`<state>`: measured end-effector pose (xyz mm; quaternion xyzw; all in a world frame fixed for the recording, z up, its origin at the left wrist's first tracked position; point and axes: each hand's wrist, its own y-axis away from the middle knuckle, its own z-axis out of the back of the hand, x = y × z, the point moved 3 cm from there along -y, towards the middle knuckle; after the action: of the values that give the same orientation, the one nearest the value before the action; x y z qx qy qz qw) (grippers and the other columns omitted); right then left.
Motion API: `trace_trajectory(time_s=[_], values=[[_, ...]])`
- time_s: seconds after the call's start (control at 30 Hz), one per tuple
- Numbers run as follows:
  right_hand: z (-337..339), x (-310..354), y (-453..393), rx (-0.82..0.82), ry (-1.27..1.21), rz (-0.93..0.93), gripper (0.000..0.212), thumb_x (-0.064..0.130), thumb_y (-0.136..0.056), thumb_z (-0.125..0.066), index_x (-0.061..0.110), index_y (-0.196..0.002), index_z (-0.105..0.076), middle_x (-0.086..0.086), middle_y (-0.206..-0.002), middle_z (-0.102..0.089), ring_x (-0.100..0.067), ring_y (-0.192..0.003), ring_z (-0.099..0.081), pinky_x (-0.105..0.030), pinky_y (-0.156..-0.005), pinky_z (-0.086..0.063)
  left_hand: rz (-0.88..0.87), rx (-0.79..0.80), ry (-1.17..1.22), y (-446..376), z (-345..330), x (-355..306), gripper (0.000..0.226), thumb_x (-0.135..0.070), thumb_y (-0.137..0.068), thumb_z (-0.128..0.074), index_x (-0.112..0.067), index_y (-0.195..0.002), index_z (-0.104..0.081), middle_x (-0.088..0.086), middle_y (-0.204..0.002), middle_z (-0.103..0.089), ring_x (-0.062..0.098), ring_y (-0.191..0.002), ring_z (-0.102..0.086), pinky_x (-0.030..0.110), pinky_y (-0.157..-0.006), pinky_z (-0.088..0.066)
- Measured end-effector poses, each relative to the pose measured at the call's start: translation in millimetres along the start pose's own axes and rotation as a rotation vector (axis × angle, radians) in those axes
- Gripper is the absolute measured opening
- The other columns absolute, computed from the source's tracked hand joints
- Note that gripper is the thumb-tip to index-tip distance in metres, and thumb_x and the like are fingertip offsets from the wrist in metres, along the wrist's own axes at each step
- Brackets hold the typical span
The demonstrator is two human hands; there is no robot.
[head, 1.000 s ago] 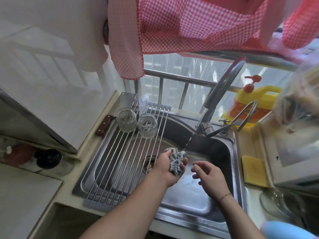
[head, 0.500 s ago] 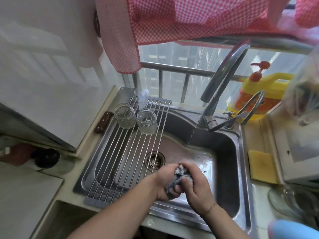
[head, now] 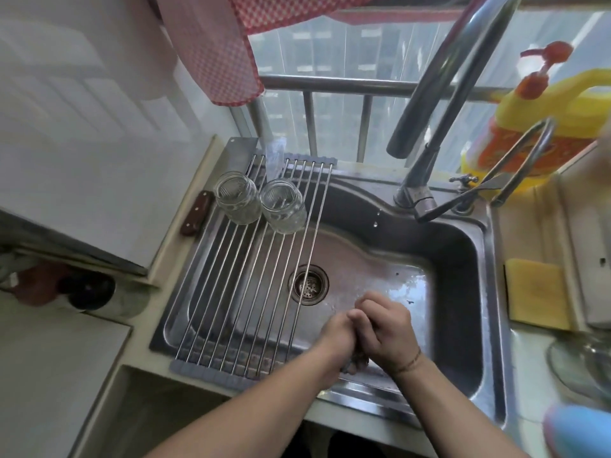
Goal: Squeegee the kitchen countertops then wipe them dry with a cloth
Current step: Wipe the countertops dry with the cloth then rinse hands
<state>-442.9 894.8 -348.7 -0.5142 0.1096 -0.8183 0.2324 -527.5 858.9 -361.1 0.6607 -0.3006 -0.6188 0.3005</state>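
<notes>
Wringing grey-blue wadded cloth (head: 355,360) over stainless steel sink (head: 463,259); left hand (head: 337,335) and right hand (head: 386,328) both clenched around it, cloth mostly hidden. Advice: twist hard, keep low over basin, avoid drips onto tabletop.

A small grey-blue cloth (head: 355,360), wadded tight, barely shows low over the sink's near edge.

Daylight comes through a window (head: 347,51) with a steel railing (head: 330,84) at the frame's top centre. A red-checked fabric (head: 215,44), perhaps a curtain, hangs upper left beside the glossy white tiled wall (head: 82,110).
</notes>
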Motion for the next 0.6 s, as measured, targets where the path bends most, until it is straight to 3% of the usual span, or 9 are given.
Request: trace_trajectory(time_s=[0.1,0.2,0.27,0.37,0.43,0.53,0.6], values=[[-5.5,-2.7,-4.4,-0.077,-0.01,-0.167,0.062,0.049,-0.099,-0.04,0.01,-0.05,-0.039,0.01,-0.053,-0.029,-0.004,-0.05,-0.027,-0.015,-0.047,-0.025,0.021,-0.108,0.034,-2.5,-4.2,-3.2,0.037,-0.044,-0.073,-0.037,-0.015,-0.054,-0.051,0.002,-0.039,-0.041,0.013,-0.031,-0.034,0.015,-0.04,-0.022],[-8.3,-6.4,-5.2,-0.179,-0.088,-0.424,0.052,0.048,-0.092,-0.047,0.024,-0.049,-0.03,0.005,-0.042,-0.029,-0.002,-0.043,-0.03,-0.011,-0.044,-0.022,-0.056,-0.183,0.047,-11.9,-2.3,-9.9,0.047,-0.047,-0.096,-0.041,-0.014,-0.067,-0.059,0.003,-0.048,-0.048,0.014,-0.034,-0.041,0.018,-0.038,-0.031],[-9.1,-11.9,-9.5,-0.221,-0.084,-0.586,0.053,0.036,-0.096,-0.049,0.025,-0.048,-0.028,0.006,-0.04,-0.029,-0.005,-0.041,-0.033,-0.014,-0.043,-0.024,-0.2,-0.296,-0.124,-20.6,3.7,-17.2,0.045,-0.037,-0.101,-0.04,-0.013,-0.066,-0.054,0.001,-0.054,-0.05,0.015,-0.046,-0.045,0.028,-0.05,-0.038],[-15.5,-32.1,-16.0,-0.157,-0.106,-0.912,0.053,0.029,-0.1,-0.048,0.009,-0.051,-0.043,-0.004,-0.049,-0.044,-0.016,-0.05,-0.041,-0.031,-0.052,-0.032,-0.443,-0.407,-0.362,-19.2,7.6,-32.9,0.043,-0.024,-0.102,-0.038,-0.018,-0.06,-0.042,-0.002,-0.059,-0.048,0.014,-0.055,-0.043,0.03,-0.062,-0.031],[-23.8,-43.7,-8.6,-0.113,-0.298,-1.214,0.043,0.031,-0.098,-0.049,0.008,-0.062,-0.052,-0.006,-0.055,-0.05,-0.022,-0.053,-0.047,-0.032,-0.05,-0.036,-0.598,-0.386,-0.596,-15.8,7.7,-39.1,0.037,-0.031,-0.1,-0.034,-0.017,-0.071,-0.05,0.009,-0.069,-0.06,0.027,-0.064,-0.053,0.035,-0.061,-0.035],[-28.1,-43.0,8.1,0.042,-0.606,-1.608,0.037,0.025,-0.097,-0.044,0.018,-0.061,-0.039,0.002,-0.038,-0.033,-0.013,-0.03,-0.031,-0.014,-0.036,-0.027,-0.781,-0.285,-1.029,-12.2,5.5,-37.7,0.032,-0.031,-0.101,-0.032,-0.011,-0.099,-0.056,0.019,-0.08,-0.068,0.039,-0.072,-0.063,0.04,-0.058,-0.045],[-26.0,-37.6,14.5,0.176,-0.65,-1.737,0.043,0.033,-0.098,-0.044,0.019,-0.059,-0.035,0.003,-0.033,-0.028,-0.009,-0.023,-0.026,-0.009,-0.029,-0.023,-0.659,-0.074,-1.111,-14.9,8.1,-29.8,0.029,-0.026,-0.094,-0.038,-0.007,-0.099,-0.059,0.014,-0.068,-0.067,0.034,-0.055,-0.065,0.033,-0.043,-0.046]])
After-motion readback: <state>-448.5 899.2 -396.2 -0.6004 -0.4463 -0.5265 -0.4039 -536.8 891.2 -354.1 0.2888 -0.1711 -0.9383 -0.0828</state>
